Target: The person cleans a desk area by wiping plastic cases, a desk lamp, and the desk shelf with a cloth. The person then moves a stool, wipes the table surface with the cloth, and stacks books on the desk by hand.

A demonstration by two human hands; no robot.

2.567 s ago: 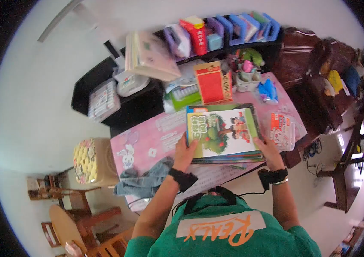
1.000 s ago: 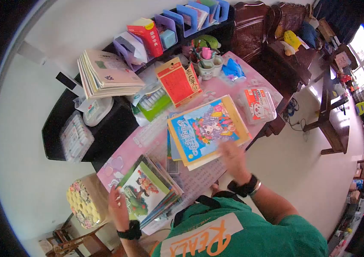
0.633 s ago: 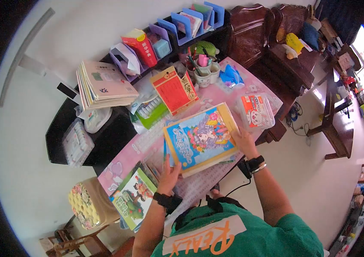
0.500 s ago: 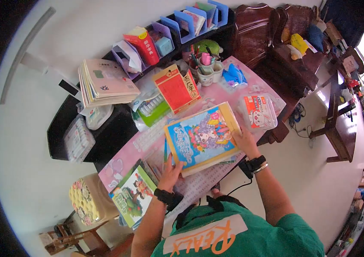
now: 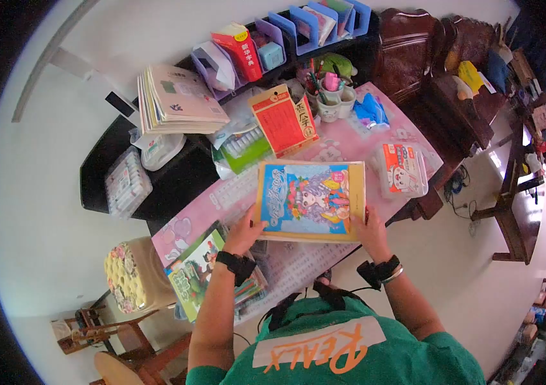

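Note:
A stack of books point(image 5: 311, 199), topped by a blue cover with a drawn purple-haired figure and a yellow border, is held level above the desk. My left hand point(image 5: 244, 231) grips its lower left edge, thumb on the cover. On the opposite side, my right hand point(image 5: 372, 232) closes around the lower right edge. Below my left forearm lies a green and white picture book point(image 5: 192, 276) on other books. Beyond the held stack stand a red and orange booklet point(image 5: 282, 122) and a lidded plastic box point(image 5: 403, 170) with a red and white label.
The pink desk mat point(image 5: 395, 122) carries a white pen holder point(image 5: 329, 106) and a blue plastic bag point(image 5: 370, 112). Left on the black shelf are a tall pile of books point(image 5: 180, 102) and a case of markers point(image 5: 128, 184). Blue file racks point(image 5: 314, 29) line the back. A cushioned stool point(image 5: 135, 273) stands left.
The held books have turned from a slant to nearly level with my body, and both hands moved with them. The camera view has shifted slightly.

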